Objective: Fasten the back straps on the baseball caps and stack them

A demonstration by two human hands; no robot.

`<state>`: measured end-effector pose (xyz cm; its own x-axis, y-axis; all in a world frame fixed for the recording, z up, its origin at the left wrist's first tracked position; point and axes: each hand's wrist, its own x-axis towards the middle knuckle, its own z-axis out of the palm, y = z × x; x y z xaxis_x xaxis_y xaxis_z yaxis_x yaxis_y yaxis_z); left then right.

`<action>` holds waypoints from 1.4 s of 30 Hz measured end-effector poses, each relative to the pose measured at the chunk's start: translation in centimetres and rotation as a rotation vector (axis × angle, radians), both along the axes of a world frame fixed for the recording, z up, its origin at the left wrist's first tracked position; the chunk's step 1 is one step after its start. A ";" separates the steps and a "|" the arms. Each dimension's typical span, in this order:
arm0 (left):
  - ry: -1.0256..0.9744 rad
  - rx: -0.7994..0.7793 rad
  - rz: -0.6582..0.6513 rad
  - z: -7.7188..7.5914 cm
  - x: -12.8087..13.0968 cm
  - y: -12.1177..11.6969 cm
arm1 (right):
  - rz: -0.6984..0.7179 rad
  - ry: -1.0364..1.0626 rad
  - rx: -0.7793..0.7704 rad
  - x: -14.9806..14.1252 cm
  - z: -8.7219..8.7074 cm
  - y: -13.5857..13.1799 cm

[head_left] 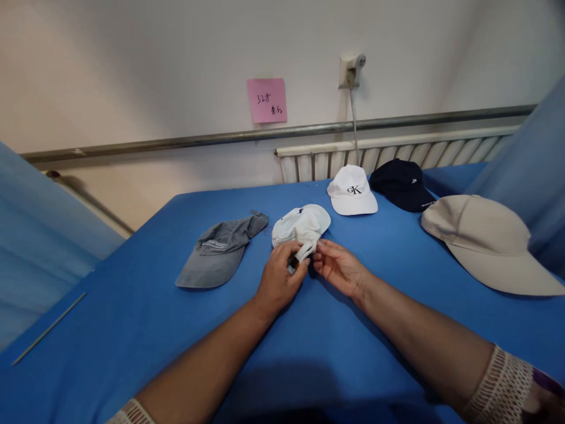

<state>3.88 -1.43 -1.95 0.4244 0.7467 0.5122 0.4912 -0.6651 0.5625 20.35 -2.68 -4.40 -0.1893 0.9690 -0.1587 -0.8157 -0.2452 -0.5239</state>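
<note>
**Two hands at the back strap of a pale cap**

The pale cap (295, 227) is on or just above the blue cloth (154, 330), short of its far edge, brim turned toward that edge. The left hand (280, 275) grips the strap (304, 252) between thumb and fingers, beside a dark buckle (293, 262). The right hand (339, 268) pinches the strap's other end with its fingertips, the remaining fingers loosely curled.

A grey cap (218, 253) lies between the held one and the cloth's left edge, its brim toward the near left. Close to the far edge sits a white cap (352, 191) with dark letters; just beside it is a navy cap (401, 184). A beige cap (485, 235) lies toward the right edge. A thin stick (49, 328) rests by the left edge.

Beyond the far edge are a radiator (322, 166), a metal rail (212, 139), a pink note (267, 100) and a socket (344, 73) on the wall (176, 65).
</note>
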 end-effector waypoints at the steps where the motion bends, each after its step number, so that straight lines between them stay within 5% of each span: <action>1: 0.002 0.014 0.011 0.0 0.0 0.1 | 0.025 -0.001 -0.020 0.0 0.0 0.0; 10: 0.079 0.034 0.053 -0.5 -0.2 0.7 | 0.096 -0.020 -0.116 -0.2 0.3 -0.8; 18: 0.156 0.084 0.081 -0.2 -0.4 0.2 | -0.188 -0.235 -0.258 -1.1 0.6 -1.3; 27: 0.074 0.025 -0.016 -0.2 0.0 0.0 | -0.329 -0.435 -0.150 -1.8 0.3 -1.2; 35: 0.045 -0.014 0.048 -1.1 0.1 0.5 | -0.240 -0.472 -0.096 -1.6 -0.1 -1.3; 42: 0.028 -0.057 0.056 -1.0 0.1 0.1 | -0.336 -0.602 0.050 -1.5 -0.7 -0.4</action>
<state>3.99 -1.32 -2.93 0.3944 0.7971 0.4572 0.5427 -0.6036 0.5841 18.81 -3.12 -5.13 0.2297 0.9686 -0.0951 -0.4067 0.0068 -0.9135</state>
